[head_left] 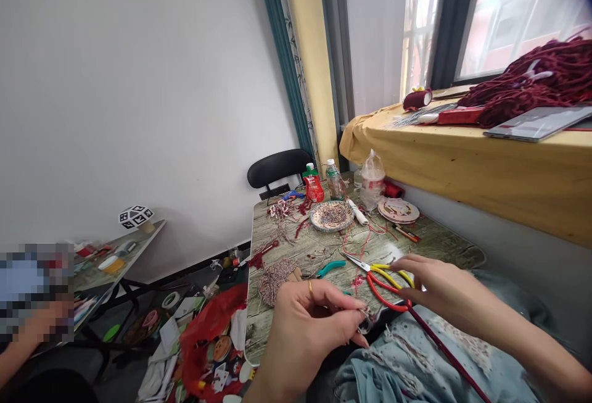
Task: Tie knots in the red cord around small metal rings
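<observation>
My left hand is closed, thumb and fingers pinching a small silvery ring-like piece above my lap; its exact kind is hard to make out. To the right, my right hand reaches over the table edge with thumb and fingers around the handles of scissors, one handle yellow, one red. The blades point up-left over the tabletop. A dark red cord runs from near the red handle down across my light blue clothing. Teal-handled pliers and a tangle of speckled yarn lie beyond my left hand.
On the wood-patterned table stand a bead-filled tray, a red pouch, a plastic bottle and a bagged cup. Dark red yarn covers the windowsill. Another person's arm shows at left.
</observation>
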Demonstrator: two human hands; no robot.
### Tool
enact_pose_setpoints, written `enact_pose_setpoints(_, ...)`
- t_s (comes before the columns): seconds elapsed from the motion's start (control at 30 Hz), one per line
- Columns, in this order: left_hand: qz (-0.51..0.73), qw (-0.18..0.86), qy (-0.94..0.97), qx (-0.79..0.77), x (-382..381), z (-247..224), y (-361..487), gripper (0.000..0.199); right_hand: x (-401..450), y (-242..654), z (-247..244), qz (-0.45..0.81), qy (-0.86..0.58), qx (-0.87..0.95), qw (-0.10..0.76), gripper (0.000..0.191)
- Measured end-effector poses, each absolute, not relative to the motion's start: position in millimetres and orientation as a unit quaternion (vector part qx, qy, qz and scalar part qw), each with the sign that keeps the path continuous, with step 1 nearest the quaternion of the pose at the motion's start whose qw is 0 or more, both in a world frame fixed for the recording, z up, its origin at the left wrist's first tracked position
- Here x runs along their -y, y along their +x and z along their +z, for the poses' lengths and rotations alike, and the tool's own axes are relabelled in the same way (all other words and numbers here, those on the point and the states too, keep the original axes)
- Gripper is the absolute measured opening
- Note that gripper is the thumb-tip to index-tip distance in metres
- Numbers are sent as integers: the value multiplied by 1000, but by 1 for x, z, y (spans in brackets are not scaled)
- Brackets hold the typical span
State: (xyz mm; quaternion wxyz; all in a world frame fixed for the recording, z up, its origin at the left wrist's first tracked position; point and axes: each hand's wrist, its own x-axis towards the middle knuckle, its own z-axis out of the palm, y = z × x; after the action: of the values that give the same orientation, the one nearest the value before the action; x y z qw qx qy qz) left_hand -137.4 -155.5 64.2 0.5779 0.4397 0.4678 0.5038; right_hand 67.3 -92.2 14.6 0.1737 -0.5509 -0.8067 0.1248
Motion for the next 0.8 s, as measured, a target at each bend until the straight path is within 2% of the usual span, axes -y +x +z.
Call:
enact_pose_setpoints(0.07, 493, 581, 445, -470, 156, 65, -137, 9, 104, 59, 26, 359, -468, 779, 212, 33)
enact_pose_setpoints(0.13, 482, 580, 457, -472, 156, 66, -136, 9, 119, 46, 38, 601, -353, 670, 256, 41)
enact_pose_setpoints(0.17, 480, 578, 461, -472, 156, 66, -136, 8, 125, 40, 43, 669, -304, 631, 248, 40)
enact_pose_setpoints(0.23, 480, 572, 465, -476, 156, 66, -136, 7, 131, 33, 48, 710, -268, 608, 235, 33)
enact_pose_setpoints(0.47, 465, 520, 498, -515, 158, 67, -134, 3, 127, 44, 55, 524, -364, 720, 272, 28)
enact_pose_setpoints(0.6, 463, 467, 546, -520, 160, 65, -136, 3, 133, 40, 58, 351, -407, 792, 289, 27)
enact_pose_setpoints(0.67, 468, 409, 590, -516, 161, 63, -136, 5, 137, 35, 56, 249, -411, 816, 321, 24)
enact_pose_setpoints(0.8, 517, 208, 680, -476, 161, 57, -132, 11, 147, 27, 49, 38, -370, 827, 421, 15)
